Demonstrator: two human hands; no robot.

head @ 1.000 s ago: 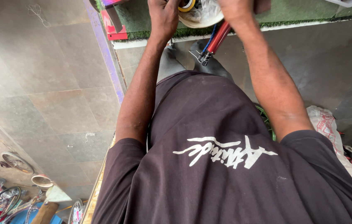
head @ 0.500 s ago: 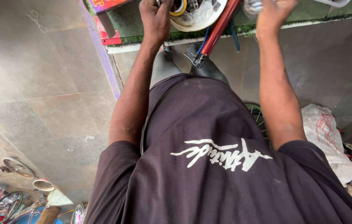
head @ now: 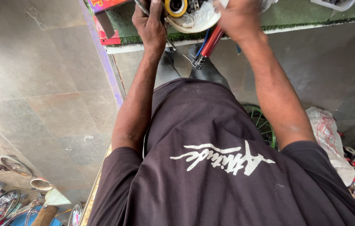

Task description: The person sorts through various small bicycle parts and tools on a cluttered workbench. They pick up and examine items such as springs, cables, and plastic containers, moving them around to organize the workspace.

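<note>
Head view, looking down past a dark printed shirt [head: 223,167] to the bench edge. Left hand [head: 150,27] was closed in a fist around a thin metal rod [head: 140,6], knuckles up, just beside the white bowl [head: 194,23]. Right hand [head: 238,16] was blurred; it seemed curled over the bowl's rim, but whether it pinched anything I could not tell. The bowl sat on a green mat [head: 294,16], at the near edge of the counter, between both hands.

Judgement on technique: the bowl lay close to the edge, so one hand should steady the rim while the other works inside; short, controlled moves would keep small parts from spilling to the floor.

Materials: bowl smooth, round, probably plastic or enamel; inside it a yellow tape roll [head: 176,7], glossy ring shape, and crumpled clear plastic [head: 200,14]. A red tube [head: 211,42], glossy and cylindrical with a metal end, hung below the counter edge. Mat looked like short artificial turf, rough. Floor [head: 39,83] of matte grey stone tiles. A green spoked wheel rim [head: 263,123] stood near the right arm
</note>
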